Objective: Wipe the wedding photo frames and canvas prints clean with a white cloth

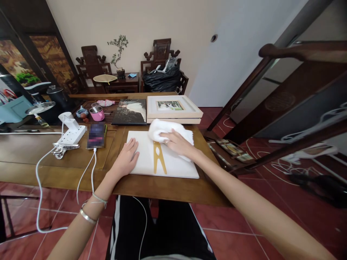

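A flat white board (143, 155) lies near the front edge of the wooden table, with a yellow stand-like piece (159, 160) shaped like a narrow A on its face. My left hand (126, 157) rests flat on the board's left side, fingers stretched out. In my right hand (177, 142) a bunched white towel (169, 129) is pressed against the upper right of the board. The towel hides the top of the yellow piece and the board's far right corner.
Behind the board sit a pale wooden picture frame (175, 108) and a dark photo panel (130, 111). To the left are a phone (96, 136) on a cable, a white power strip (73, 134) and a pink cup (97, 113). A dark wooden chair (244, 144) stands at the right.
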A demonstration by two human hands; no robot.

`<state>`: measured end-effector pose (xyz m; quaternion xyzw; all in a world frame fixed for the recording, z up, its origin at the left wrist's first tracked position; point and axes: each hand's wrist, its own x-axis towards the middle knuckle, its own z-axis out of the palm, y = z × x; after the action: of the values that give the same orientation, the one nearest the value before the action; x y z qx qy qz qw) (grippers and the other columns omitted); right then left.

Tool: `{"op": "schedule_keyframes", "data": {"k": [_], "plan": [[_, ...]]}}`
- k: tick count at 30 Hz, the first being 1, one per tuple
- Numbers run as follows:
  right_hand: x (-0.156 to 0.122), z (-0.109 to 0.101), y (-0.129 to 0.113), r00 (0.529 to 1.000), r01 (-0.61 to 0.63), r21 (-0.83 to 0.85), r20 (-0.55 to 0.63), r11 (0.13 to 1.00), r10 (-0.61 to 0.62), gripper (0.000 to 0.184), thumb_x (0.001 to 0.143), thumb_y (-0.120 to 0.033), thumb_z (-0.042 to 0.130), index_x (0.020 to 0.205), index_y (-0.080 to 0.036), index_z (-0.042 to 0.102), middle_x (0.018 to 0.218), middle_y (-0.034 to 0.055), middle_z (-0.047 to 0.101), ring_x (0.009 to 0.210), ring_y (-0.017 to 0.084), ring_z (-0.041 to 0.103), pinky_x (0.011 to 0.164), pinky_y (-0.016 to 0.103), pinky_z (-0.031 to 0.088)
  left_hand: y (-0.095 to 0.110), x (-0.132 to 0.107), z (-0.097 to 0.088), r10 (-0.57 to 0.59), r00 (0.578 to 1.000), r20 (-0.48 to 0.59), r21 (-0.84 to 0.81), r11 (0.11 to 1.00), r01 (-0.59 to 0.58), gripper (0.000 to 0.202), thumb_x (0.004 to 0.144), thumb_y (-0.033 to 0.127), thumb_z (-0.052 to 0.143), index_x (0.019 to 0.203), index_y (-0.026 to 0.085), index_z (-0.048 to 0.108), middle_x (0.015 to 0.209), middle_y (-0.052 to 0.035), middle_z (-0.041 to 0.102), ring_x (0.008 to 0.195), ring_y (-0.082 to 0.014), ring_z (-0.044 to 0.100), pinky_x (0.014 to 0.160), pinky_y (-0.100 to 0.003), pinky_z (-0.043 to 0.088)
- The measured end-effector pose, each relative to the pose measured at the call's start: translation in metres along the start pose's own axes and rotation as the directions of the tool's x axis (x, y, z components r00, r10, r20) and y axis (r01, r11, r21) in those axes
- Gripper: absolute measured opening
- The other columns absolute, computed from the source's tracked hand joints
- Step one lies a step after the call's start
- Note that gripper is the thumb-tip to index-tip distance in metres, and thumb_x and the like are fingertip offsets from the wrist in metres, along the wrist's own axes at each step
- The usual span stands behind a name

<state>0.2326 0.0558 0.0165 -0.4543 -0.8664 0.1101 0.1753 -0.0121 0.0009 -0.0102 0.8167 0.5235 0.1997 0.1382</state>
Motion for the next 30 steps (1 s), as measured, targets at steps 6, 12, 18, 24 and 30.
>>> {"op": "schedule_keyframes", "data": {"k": [6,12,18,24,30], "plan": [[-0.075,-0.011,0.006,0.990,0.132,-0.030,0.048,0.991,-0.131,0.038,0.073,-0.006,0.040,0.101,-0.016,0.064,0.147,0.0137,0.038,0.137,0.029,0.032,0.113,0.062,0.011,0.002,0.000,0.000,-0.004,1.000,-0.004,0.025,1.000,0.004,0.049,0.093,0.026,0.032,0.137,0.005,0.040,0.150,-0.0208,0.031,0.143,-0.0278,0.020,0.115,-0.051,0.019],[-0.143,-0.025,-0.039,0.896,0.396,0.125,0.164,0.910,-0.413,0.030,0.067,-0.006,0.046,0.085,-0.020,0.065,0.146,0.0063,0.041,0.142,0.028,0.018,0.114,0.062,0.004,0.003,-0.001,0.001,0.019,1.000,-0.004,0.076,0.997,-0.018,0.048,0.094,0.025,0.030,0.135,0.004,0.042,0.149,-0.0223,0.032,0.143,-0.0291,0.019,0.115,-0.052,0.018],[-0.106,-0.024,-0.020,0.931,0.320,0.100,0.153,0.942,-0.332,0.033,0.072,-0.004,0.043,0.096,-0.014,0.063,0.145,0.0151,0.042,0.141,0.028,0.023,0.114,0.060,0.010,0.002,-0.002,0.000,0.024,1.000,0.015,0.086,0.996,-0.026,0.048,0.095,0.025,0.029,0.137,0.003,0.041,0.151,-0.0219,0.030,0.144,-0.0286,0.017,0.115,-0.051,0.017],[-0.007,0.006,-0.034,0.998,-0.056,-0.021,0.028,0.998,0.057,0.045,0.083,-0.008,0.034,0.123,-0.010,0.055,0.137,0.0209,0.050,0.139,0.035,0.024,0.103,0.071,0.019,-0.002,0.000,0.001,-0.014,0.999,-0.042,-0.047,0.999,0.012,0.052,0.096,0.029,0.025,0.138,0.002,0.040,0.150,-0.0211,0.032,0.143,-0.0269,0.022,0.115,-0.050,0.019],[-0.005,0.013,-0.071,0.984,0.144,-0.044,0.109,0.989,-0.138,0.046,0.077,-0.007,0.041,0.119,-0.013,0.060,0.146,0.0133,0.042,0.141,0.038,0.017,0.103,0.074,0.014,-0.011,-0.002,0.004,-0.080,0.966,-0.245,-0.143,0.989,0.045,0.050,0.092,0.023,0.031,0.136,0.004,0.044,0.146,-0.0204,0.040,0.140,-0.0256,0.029,0.115,-0.043,0.024]]}}
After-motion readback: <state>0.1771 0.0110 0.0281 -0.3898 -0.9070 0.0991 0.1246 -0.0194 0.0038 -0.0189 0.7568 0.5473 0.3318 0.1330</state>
